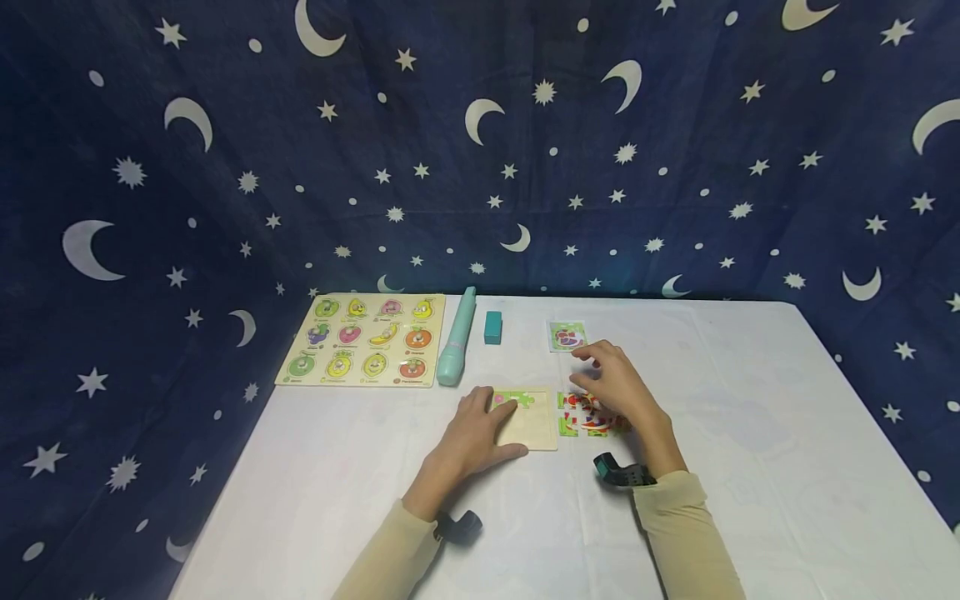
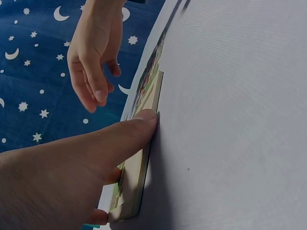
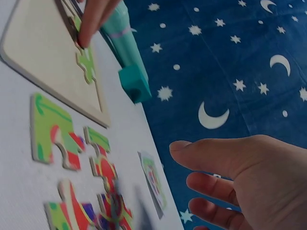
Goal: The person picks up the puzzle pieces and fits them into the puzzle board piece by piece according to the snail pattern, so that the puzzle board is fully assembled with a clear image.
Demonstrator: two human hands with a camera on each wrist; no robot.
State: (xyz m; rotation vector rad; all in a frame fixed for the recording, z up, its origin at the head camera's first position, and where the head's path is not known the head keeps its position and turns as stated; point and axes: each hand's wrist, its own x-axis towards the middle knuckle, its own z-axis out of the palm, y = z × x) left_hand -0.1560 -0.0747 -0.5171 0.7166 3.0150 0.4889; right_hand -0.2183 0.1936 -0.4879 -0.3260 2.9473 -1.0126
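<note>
My left hand [image 1: 471, 435] rests on a shallow wooden puzzle tray [image 1: 534, 432]. Its thumb lies along the near rim and a fingertip touches the green puzzle pieces [image 3: 86, 64] along the tray's far side. Just right of the tray lie several loose puzzle pieces [image 1: 568, 427] in green, red and white. Above them hovers my right hand [image 1: 621, 385], with fingers loosely bent and nothing held between thumb and fingers. Beyond that hand is a small picture card [image 1: 567, 336]. Part of the loose group is hidden under the right hand in the head view.
A fruit peg board [image 1: 360, 340] lies at the back left. Beside it are a mint-green wand-like object [image 1: 456, 342] and a teal block [image 1: 492, 327]. A dark star-and-moon cloth [image 1: 480, 167] hangs behind the white table [image 1: 787, 433].
</note>
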